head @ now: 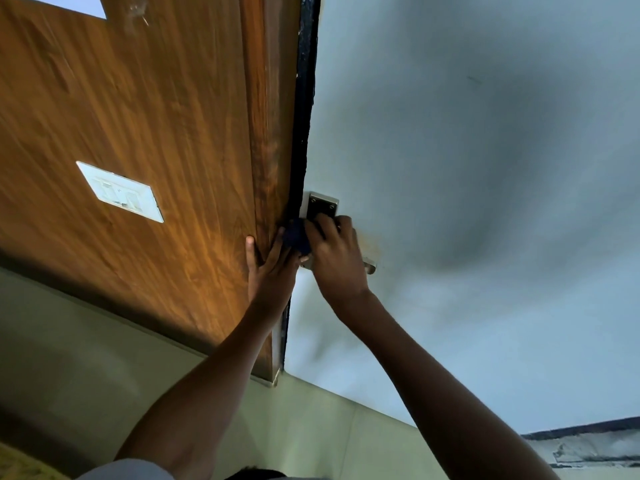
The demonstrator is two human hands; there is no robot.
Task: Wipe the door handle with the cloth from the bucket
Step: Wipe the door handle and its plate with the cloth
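Hands meet at the centre of the frame, where a pale blue-grey door [450, 150] filling the right side meets a black door frame edge [304, 116]. The right hand [337, 258] presses a bunched dark blue cloth [296, 235] against the silver metal door handle [370, 265], its fingers [320, 226] curled over the cloth and over the lower part of the handle's rectangular silver backplate [322, 206]. Only the tip of the lever shows, just right of the hand; the rest is hidden beneath it. The left hand [270, 268] lies flat and open, grasping nothing, with its palm on the brown wood-grain wall panel [145, 133] and its fingertips reaching the cloth beside the frame edge. A white rectangular switch plate [119, 191] sits on the panel at the left of the frame, well apart from the hands. Light beige wall [69, 358] runs across the lower left below the panel.
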